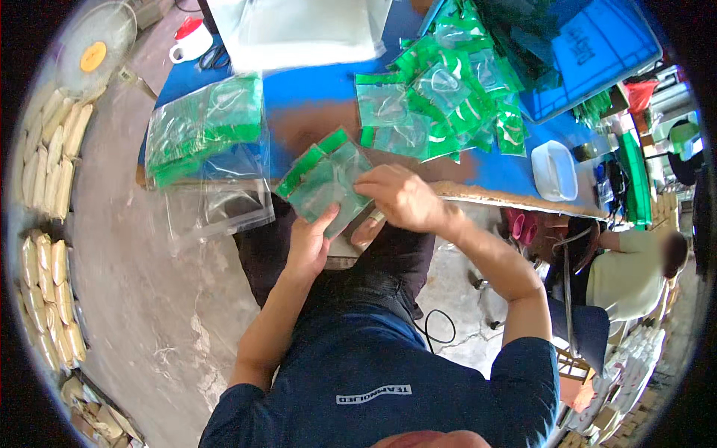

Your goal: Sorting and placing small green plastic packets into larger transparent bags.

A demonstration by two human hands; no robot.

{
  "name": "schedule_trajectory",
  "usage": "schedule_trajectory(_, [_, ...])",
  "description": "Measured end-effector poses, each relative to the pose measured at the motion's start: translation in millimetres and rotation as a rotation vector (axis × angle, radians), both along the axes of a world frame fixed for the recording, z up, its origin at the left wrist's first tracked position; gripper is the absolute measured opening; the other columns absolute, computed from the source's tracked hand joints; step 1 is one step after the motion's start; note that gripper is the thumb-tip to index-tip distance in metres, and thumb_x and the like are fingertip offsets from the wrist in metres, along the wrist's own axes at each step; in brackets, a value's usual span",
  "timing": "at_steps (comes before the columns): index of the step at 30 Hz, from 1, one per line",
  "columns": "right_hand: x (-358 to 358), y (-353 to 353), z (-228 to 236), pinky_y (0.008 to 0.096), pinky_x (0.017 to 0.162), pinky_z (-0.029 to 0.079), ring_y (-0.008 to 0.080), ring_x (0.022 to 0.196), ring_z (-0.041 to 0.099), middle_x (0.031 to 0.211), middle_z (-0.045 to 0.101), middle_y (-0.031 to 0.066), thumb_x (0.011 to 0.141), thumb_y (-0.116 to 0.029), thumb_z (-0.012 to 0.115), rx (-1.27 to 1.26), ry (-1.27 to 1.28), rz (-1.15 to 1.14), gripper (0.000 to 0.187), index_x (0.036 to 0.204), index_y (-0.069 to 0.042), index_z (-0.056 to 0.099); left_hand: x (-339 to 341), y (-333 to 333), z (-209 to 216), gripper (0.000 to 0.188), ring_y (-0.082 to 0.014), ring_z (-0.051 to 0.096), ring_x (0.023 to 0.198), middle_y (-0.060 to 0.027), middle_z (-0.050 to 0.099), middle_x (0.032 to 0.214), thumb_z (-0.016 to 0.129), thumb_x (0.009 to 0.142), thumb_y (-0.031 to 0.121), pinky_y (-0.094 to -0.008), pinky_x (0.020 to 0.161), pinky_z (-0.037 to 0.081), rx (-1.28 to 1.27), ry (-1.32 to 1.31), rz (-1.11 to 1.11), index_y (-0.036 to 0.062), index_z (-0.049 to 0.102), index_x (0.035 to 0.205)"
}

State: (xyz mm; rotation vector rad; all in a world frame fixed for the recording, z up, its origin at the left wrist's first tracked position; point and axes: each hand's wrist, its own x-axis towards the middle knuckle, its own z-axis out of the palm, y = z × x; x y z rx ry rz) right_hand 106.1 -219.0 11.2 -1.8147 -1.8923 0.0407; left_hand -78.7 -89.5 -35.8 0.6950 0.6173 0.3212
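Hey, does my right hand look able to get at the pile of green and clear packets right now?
Probably yes. The pile lies on the table ahead of your right hand, and nothing visible blocks the way, though that hand is busy at a packet that your left hand holds.

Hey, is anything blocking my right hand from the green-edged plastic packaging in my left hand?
Nothing visible does. Your right hand has its fingers at the right side of the green-edged plastic packaging, and your left hand holds it near its lower edge.
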Motion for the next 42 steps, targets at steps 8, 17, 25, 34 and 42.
schedule_trajectory(8, [30,4,-3,0.0555,0.114,0.027,0.0364,0.140,0.034,0.146,0.045,0.0180,0.088,-0.022,0.065,-0.133,-0.265,-0.261,0.050,0.133,-0.006,0.054,-15,22,-1,0.042,-0.0216,0.061,0.110,-0.0086,0.062,0.122,0.070,0.089,0.010,-0.0395,0.094,0.051,-0.097,-0.020,0.086,0.0000,0.054,0.127])
schedule_trajectory(17, [35,-17,3,0.0560,0.108,0.033,0.0459,0.128,0.042,0.139,0.047,0.0255,0.094,-0.039,0.055,-0.044,-0.351,-0.454,0.052,0.132,-0.003,0.053,-12,11,0,0.045,-0.0212,0.057,0.117,-0.0042,0.060,0.126,0.069,0.089,0.010,-0.0426,0.102,0.045,-0.122,-0.011,-0.045,0.0096,0.052,0.131])
schedule_trajectory(25, [-16,-16,10,0.0471,0.097,0.044,0.0393,0.120,0.051,0.130,0.053,0.0209,0.087,-0.020,0.065,-0.040,-0.006,-0.299,0.048,0.131,-0.003,0.055,-4,-11,-7,0.047,-0.0235,0.054,0.124,-0.0055,0.058,0.131,0.067,0.091,0.009,-0.0473,0.110,0.041,-0.403,-0.180,-0.095,0.0093,0.048,0.134])
schedule_trajectory(34, [-32,-43,-17,0.0359,0.085,0.052,0.0269,0.098,0.064,0.108,0.066,0.0123,0.081,-0.006,0.074,0.315,0.179,-0.454,0.036,0.115,-0.004,0.063,-33,12,-27,0.057,-0.0272,0.051,0.128,-0.0082,0.057,0.131,0.075,0.083,0.013,-0.0516,0.111,0.037,-0.168,-0.120,-0.130,0.0105,0.049,0.134])
schedule_trajectory(42, [-27,-3,18,0.0468,0.085,0.048,0.0311,0.093,0.061,0.094,0.066,0.0178,0.099,-0.040,0.052,0.237,0.291,-0.742,0.045,0.104,0.002,0.066,-27,4,4,0.046,-0.0232,0.062,0.105,-0.0063,0.062,0.114,0.073,0.086,0.015,-0.0387,0.088,0.052,-0.095,-0.090,-0.145,0.0050,0.052,0.126])
